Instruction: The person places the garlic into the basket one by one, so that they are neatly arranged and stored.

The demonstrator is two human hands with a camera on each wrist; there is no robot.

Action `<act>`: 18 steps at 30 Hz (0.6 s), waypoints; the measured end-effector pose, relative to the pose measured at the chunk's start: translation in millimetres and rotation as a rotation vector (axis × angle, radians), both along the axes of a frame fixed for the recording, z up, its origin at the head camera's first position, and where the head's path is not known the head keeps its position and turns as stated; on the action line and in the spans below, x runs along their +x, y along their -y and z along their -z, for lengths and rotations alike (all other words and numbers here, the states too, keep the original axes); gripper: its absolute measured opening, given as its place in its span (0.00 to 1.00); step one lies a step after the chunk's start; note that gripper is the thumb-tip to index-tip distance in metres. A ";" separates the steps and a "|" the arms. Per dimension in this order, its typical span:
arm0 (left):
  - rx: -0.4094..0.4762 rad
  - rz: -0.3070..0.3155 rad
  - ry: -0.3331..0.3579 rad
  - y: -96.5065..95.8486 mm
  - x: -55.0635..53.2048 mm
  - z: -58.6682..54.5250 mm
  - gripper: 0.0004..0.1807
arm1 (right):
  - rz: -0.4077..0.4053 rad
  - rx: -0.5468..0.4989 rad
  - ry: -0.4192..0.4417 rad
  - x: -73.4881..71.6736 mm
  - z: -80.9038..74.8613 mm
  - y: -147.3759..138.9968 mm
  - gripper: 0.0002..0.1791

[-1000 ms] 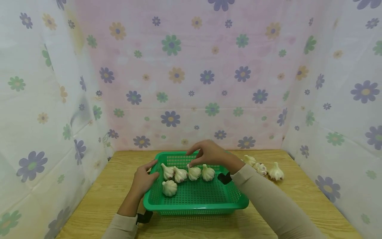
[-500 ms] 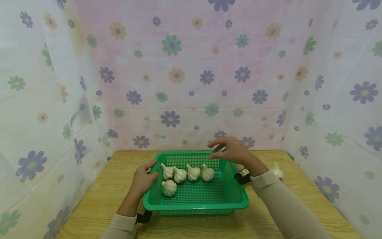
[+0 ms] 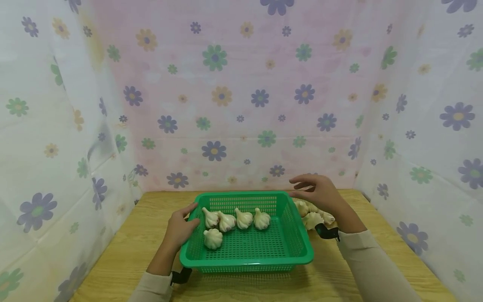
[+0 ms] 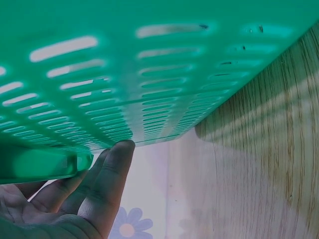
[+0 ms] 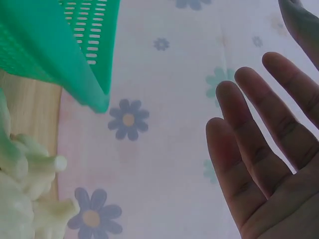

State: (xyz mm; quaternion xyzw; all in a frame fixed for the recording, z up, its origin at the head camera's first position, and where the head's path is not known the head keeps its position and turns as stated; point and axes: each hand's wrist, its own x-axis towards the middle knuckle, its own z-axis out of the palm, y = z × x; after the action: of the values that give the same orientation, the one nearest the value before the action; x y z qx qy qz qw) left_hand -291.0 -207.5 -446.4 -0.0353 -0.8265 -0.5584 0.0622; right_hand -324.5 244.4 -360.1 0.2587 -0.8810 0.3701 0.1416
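A green plastic basket with slotted walls stands on the table. Its left rim is gripped by my left hand, thumb on the inner side; the left wrist view shows the fingers outside, under the rim. Several garlic bulbs lie inside, mostly in a row towards the back, with one bulb in front at the left. My right hand holds nothing, fingers spread, in the air just past the basket's back right corner. Below it sits a heap of garlic bulbs, partly hidden by the wrist.
The wooden table carries everything. Flowered cloth closes off the back and both sides. A black wrist mount on the right arm overlaps the heaped garlic in the head view.
My right hand has let go of a garlic bulb in the basket's back row and moved right, out over the heap. My left hand stays on the rim.
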 end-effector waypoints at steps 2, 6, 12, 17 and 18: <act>-0.002 0.002 -0.001 0.4 0.3 1.0 0.35 | 0.033 -0.026 -0.004 3.2 3.9 -9.6 0.22; 0.000 0.010 -0.004 -0.2 0.1 1.7 0.35 | 0.103 -0.057 -0.001 12.1 9.1 -29.3 0.22; 0.001 0.014 -0.012 0.6 1.3 0.1 0.35 | 0.227 -0.100 -0.014 23.1 18.6 -55.2 0.23; -0.016 0.003 -0.012 1.3 0.0 0.2 0.35 | 0.355 -0.162 -0.059 30.0 30.6 -73.5 0.24; -0.018 0.003 -0.012 1.5 -0.1 0.2 0.35 | 0.382 -0.167 -0.063 31.2 33.1 -77.0 0.24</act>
State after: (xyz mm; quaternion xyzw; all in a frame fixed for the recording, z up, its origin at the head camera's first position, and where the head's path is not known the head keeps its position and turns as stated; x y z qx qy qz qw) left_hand -291.1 -209.0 -446.6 -0.0402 -0.8310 -0.5508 0.0661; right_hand -293.3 321.5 -393.2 0.0861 -0.8754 0.3998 0.2576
